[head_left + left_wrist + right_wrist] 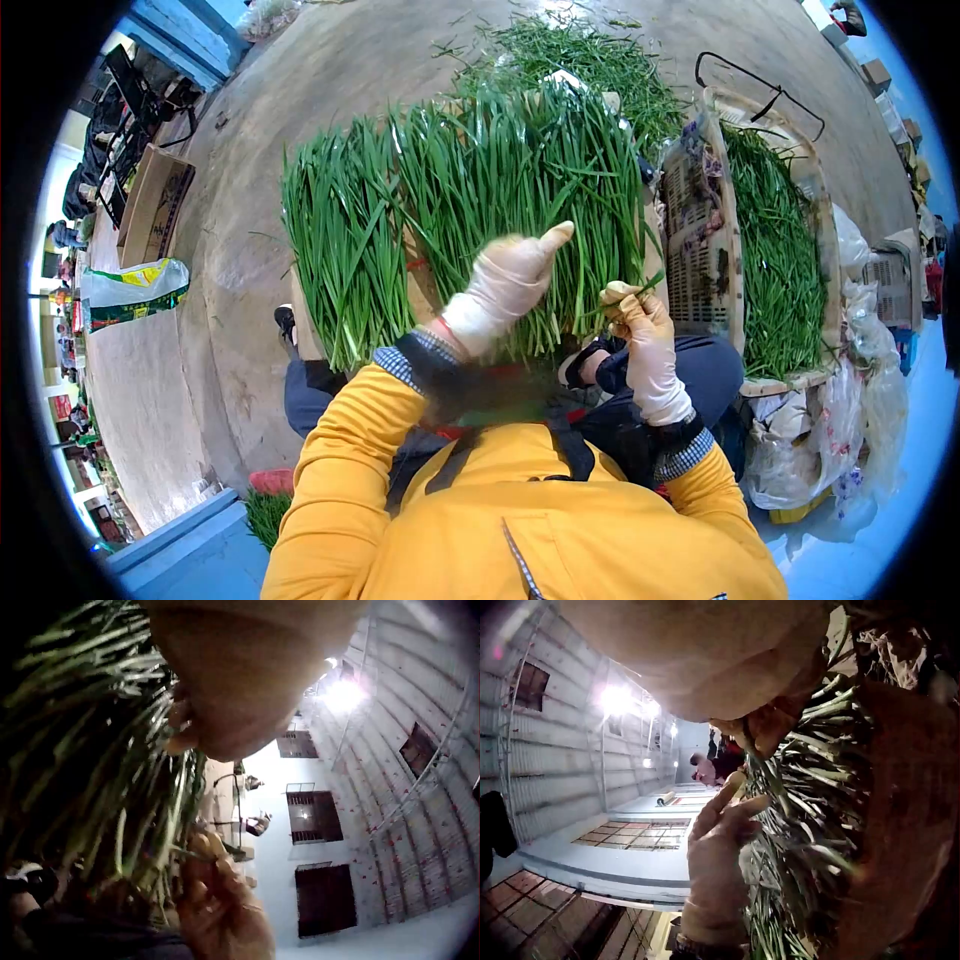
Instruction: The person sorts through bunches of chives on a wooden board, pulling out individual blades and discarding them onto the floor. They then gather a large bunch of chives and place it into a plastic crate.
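Bundles of garlic chives lie side by side in front of me, leafy ends away from me and pale stems toward me. My left hand, in a thin whitish glove, hovers over the near part of the bundles, slightly blurred. Its thumb and a finger extend apart with nothing between them in the right wrist view. At the right edge of the bundles, my gloved right hand pinches a chive stalk between curled fingers. The stalk's green leaf sticks up past the fingertips in the head view.
A plastic crate full of chives stands to the right, with clear plastic bags beside it. Loose chive leaves are heaped on the floor beyond the bundles. A cardboard box and a printed sack are at left.
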Motion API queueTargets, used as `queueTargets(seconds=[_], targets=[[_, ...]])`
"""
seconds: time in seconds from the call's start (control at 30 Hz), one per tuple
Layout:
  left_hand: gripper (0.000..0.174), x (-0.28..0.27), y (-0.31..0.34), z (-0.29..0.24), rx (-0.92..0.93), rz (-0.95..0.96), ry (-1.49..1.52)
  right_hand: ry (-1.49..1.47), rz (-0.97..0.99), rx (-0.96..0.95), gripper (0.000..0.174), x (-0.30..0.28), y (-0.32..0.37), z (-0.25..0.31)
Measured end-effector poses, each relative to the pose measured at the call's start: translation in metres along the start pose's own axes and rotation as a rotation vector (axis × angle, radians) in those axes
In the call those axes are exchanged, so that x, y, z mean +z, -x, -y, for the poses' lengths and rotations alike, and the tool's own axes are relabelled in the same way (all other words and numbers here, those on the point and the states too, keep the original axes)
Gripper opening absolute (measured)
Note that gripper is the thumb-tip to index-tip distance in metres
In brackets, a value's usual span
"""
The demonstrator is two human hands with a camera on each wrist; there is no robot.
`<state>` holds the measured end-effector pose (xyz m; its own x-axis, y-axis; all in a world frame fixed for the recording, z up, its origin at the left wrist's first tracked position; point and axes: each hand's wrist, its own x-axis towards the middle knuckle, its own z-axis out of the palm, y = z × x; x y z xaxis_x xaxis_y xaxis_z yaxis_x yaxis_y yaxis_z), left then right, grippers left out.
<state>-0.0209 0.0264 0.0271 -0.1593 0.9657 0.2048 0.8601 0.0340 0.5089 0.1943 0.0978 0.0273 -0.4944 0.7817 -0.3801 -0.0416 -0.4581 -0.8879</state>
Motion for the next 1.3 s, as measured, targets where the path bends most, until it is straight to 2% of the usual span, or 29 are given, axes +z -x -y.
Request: queueTargets(seconds=[0.03,0.07,0.1,0.17,0.2,0.23,0.3,0.33,0.37,0.4,0.43,0.47,0.5,0.53,0.57,0.63,0.7,0.77,0.83,0.87,0.9,0.97,1.0,1.03,1.07,1.13,1.2,1.23,1.3], targets=[[0.054,0.005,0.000,-0.009,-0.204,0.091,0.182,0.041,0.013,-0.057,0.016,0.006,0.004,0.000],[0.056,0.019,0.000,-0.004,-0.088,0.117,0.122,0.081,0.027,-0.116,0.016,0.009,0.008,-0.001],[0.058,0.014,-0.003,-0.016,-0.136,0.247,0.056,0.185,0.118,-0.182,0.017,0.009,0.010,-0.004],[0.060,0.033,-0.003,-0.015,-0.154,0.200,0.122,0.337,0.310,-0.313,0.018,0.016,0.022,-0.004],[0.064,0.029,-0.003,-0.018,-0.228,0.242,0.083,0.625,0.415,-0.533,0.021,0.019,0.023,0.000],[0.069,0.038,-0.002,-0.011,-0.180,0.161,0.085,0.915,0.514,-0.750,0.024,0.023,0.025,0.004],[0.063,0.037,-0.001,-0.010,-0.225,0.221,0.104,1.138,0.854,-0.808,0.028,0.037,0.035,0.027],[0.063,0.042,0.002,-0.007,-0.224,0.221,0.103,1.094,0.978,-0.833,0.028,0.044,0.040,0.032],[0.058,0.051,0.005,0.000,-0.332,0.197,0.399,1.047,1.103,-0.857,0.028,0.048,0.044,0.038],[0.054,0.051,0.005,0.002,-0.439,0.168,0.695,1.045,1.103,-0.860,0.028,0.053,0.045,0.056],[0.054,0.050,0.006,0.006,-0.440,0.168,0.692,1.147,1.205,-0.897,0.028,0.060,0.039,0.078],[0.052,0.039,0.004,0.005,-0.595,0.197,0.997,1.251,1.306,-0.932,0.029,0.066,0.025,0.094],[0.051,0.028,0.002,0.001,-0.750,0.225,1.303,1.523,1.151,-1.041,0.033,0.064,-0.006,0.105],[0.052,0.019,0.000,-0.011,-0.684,0.157,1.176,1.176,0.630,-1.236,0.040,0.053,-0.045,0.115],[0.052,0.023,0.000,-0.010,-0.683,0.195,1.050,1.176,0.630,-1.235,0.040,0.040,-0.082,0.124],[0.056,0.042,0.008,-0.003,-0.436,0.177,0.785,1.336,-0.207,-0.867,0.070,0.009,-0.144,0.131],[0.061,-0.007,-0.003,-0.037,-0.398,0.263,0.260,1.450,-0.244,-0.893,0.071,-0.022,-0.164,0.105],[0.061,-0.032,0.004,-0.044,-0.331,0.123,0.171,1.064,0.254,-0.239,0.089,-0.041,-0.147,0.081],[0.068,-0.054,0.014,-0.027,-0.374,-0.181,0.131,1.106,0.176,-0.241,0.092,-0.066,-0.153,0.028],[0.071,-0.050,0.027,-0.004,-0.445,-0.315,0.001,1.046,0.253,-0.199,0.098,-0.049,-0.135,0.044],[0.087,-0.038,0.046,0.024,-0.498,-0.386,-0.144,1.307,0.037,-0.232,0.097,-0.038,-0.128,0.036],[0.096,-0.021,0.070,0.053,-0.707,-0.344,0.037,1.003,-0.023,-0.354,0.097,-0.045,-0.157,-0.026],[0.099,-0.011,0.072,0.057,-0.765,-0.306,0.085,1.284,-0.015,-0.554,0.099,-0.018,-0.141,-0.006],[0.102,-0.004,0.070,0.056,-0.822,-0.268,0.135,1.245,0.026,-0.436,0.101,0.034,-0.098,0.045],[0.103,-0.004,0.059,0.041,-0.826,-0.315,0.190,0.909,0.185,-0.377,0.102,0.041,-0.109,0.013],[0.097,0.012,0.043,0.035,-0.762,-0.393,0.279,0.868,0.231,-0.299,0.102,0.062,-0.108,-0.020],[0.083,0.020,0.032,0.032,-0.656,-0.500,0.477,0.906,0.278,-0.286,0.099,0.081,-0.088,-0.004],[0.083,0.020,0.031,0.031,-0.652,-0.503,0.471,0.945,0.292,-0.247,0.097,0.085,-0.084,0.002],[0.075,0.011,0.030,0.020,-0.616,-0.661,0.914,0.626,0.233,-0.269,0.092,0.055,-0.108,-0.020]])
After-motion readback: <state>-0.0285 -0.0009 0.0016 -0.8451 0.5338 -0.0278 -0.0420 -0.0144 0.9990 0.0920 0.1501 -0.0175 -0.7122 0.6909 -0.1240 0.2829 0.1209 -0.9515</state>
